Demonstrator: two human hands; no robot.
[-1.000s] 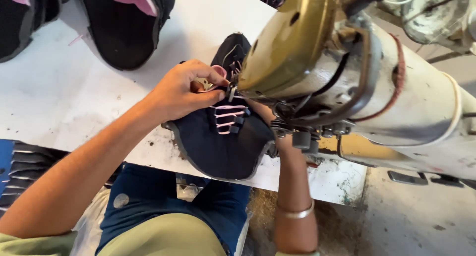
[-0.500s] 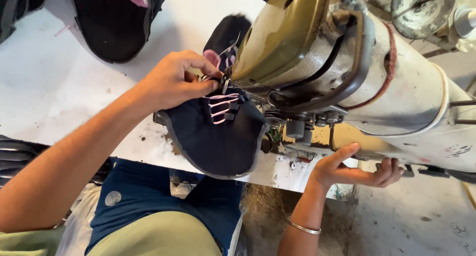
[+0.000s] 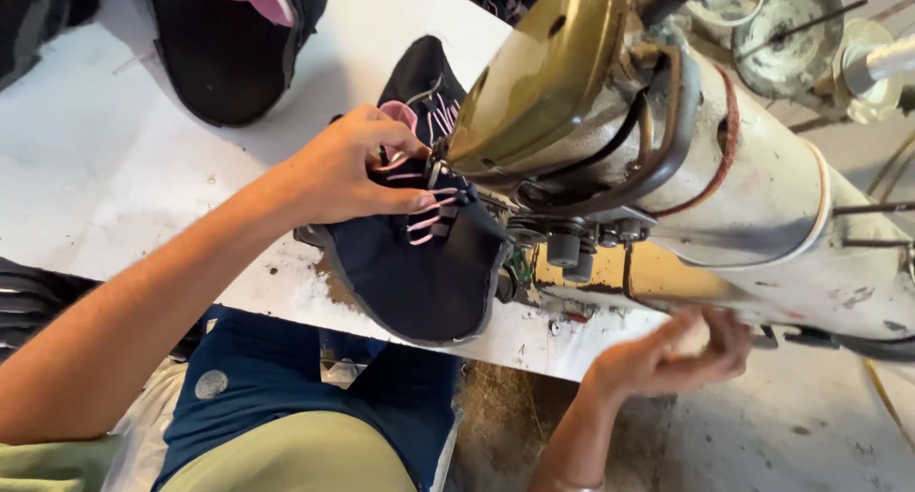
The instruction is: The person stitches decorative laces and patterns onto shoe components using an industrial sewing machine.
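A dark navy shoe upper (image 3: 419,263) with pink laces lies on the white table (image 3: 114,168) under the head of a sewing machine (image 3: 610,139). My left hand (image 3: 348,173) pinches the upper at its laced opening, right by the machine's needle area. My right hand (image 3: 672,354) is off the shoe, hovering below the machine's yellow base at the table's near edge, blurred, palm up with fingers loosely curled and nothing visible in it.
Another black and pink shoe upper (image 3: 229,44) lies at the back of the table, with a further dark piece at the far left (image 3: 38,20). Dark fabric pieces (image 3: 29,301) sit at my left. A handwheel (image 3: 772,25) is at the machine's far end.
My right hand has left the shoe upper and swung out to the right, below the machine base. My left hand keeps its hold at the laces.
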